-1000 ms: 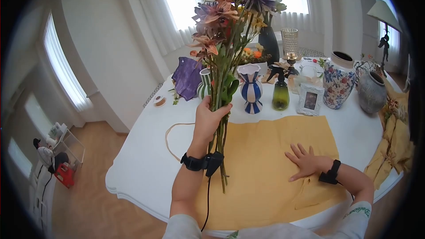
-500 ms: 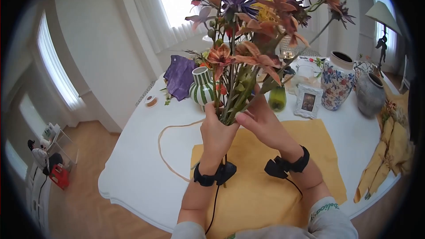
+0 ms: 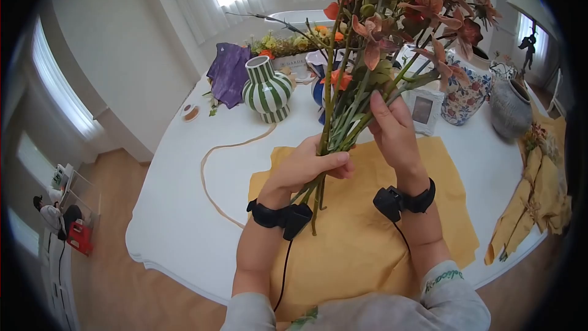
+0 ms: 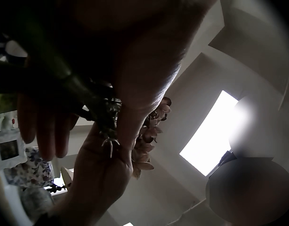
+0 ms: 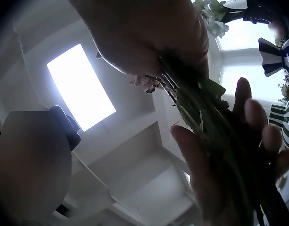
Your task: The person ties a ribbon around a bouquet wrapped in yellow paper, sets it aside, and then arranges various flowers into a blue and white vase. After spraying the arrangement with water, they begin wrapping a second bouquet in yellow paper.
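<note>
A loose bunch of artificial-looking flowers (image 3: 373, 37), orange-brown, purple and red on long green stems (image 3: 343, 132), leans to the right above the table. My left hand (image 3: 306, 164) holds the lower stems, thumb across the front, and the cut ends poke out below it. Higher up on the right, my right hand (image 3: 397, 135) pinches stems just under the blooms between thumb and fingers. In the right wrist view the left hand's fingers (image 5: 257, 117) and thumb lie either side of the stems. Beneath both hands spreads a sheet of yellow wrapping paper (image 3: 361, 239).
Behind stand a green-striped vase (image 3: 267, 91), a floral vase (image 3: 463, 89), a grey pot (image 3: 511, 116) and a white photo frame (image 3: 424, 107). A tan cord (image 3: 204, 168) curves on the white table (image 3: 165, 208). A paper-wrapped dried bunch (image 3: 533, 202) lies at the right.
My right hand left the paper, joined the left at the stems, then moved up under the blooms. The bunch has tilted rightward, uncovering the green-striped vase.
</note>
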Available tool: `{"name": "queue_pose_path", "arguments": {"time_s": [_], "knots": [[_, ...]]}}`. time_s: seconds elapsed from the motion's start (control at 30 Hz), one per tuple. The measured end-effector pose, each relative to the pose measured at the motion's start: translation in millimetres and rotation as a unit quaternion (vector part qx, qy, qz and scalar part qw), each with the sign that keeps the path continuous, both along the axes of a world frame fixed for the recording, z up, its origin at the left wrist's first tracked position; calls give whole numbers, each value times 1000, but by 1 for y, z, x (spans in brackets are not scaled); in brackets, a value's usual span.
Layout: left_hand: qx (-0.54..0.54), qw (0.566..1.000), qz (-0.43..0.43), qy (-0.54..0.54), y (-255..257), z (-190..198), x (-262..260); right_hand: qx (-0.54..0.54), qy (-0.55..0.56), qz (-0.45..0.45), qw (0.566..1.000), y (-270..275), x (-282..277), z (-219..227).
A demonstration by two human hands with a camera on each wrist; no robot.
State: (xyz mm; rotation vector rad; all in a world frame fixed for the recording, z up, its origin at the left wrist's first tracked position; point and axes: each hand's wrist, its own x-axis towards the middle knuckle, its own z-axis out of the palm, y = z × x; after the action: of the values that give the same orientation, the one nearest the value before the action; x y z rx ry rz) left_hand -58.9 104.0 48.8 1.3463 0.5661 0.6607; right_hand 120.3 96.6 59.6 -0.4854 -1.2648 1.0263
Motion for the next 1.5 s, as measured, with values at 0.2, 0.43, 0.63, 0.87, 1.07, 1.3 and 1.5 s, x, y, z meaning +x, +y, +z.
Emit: {"name": "queue_pose_path", "arguments": {"time_s": [0.2, 0.43, 0.63, 0.87, 1.07, 1.3, 1.5], "knots": [[76, 984, 157, -45, -16, 2, 25, 30, 77, 5, 997, -2, -10, 9], [118, 947, 279, -110, -12, -2, 21, 4, -207, -87, 974, -10, -9, 4], [193, 934, 268, -139, -4, -14, 19, -15, -134, -23, 991, -13, -21, 4], [182, 939, 189, -224, 3, -25, 14, -13, -109, -35, 993, -17, -28, 3], [210, 913, 309, -162, 2, -20, 21, -37, -323, -14, 946, -25, -25, 1], [225, 888, 346, -202, 12, -27, 18, -17, -284, -27, 958, -21, -40, -10], [269, 865, 381, -185, 22, -39, 12, -39, -277, -30, 960, -23, -51, -12]]}}
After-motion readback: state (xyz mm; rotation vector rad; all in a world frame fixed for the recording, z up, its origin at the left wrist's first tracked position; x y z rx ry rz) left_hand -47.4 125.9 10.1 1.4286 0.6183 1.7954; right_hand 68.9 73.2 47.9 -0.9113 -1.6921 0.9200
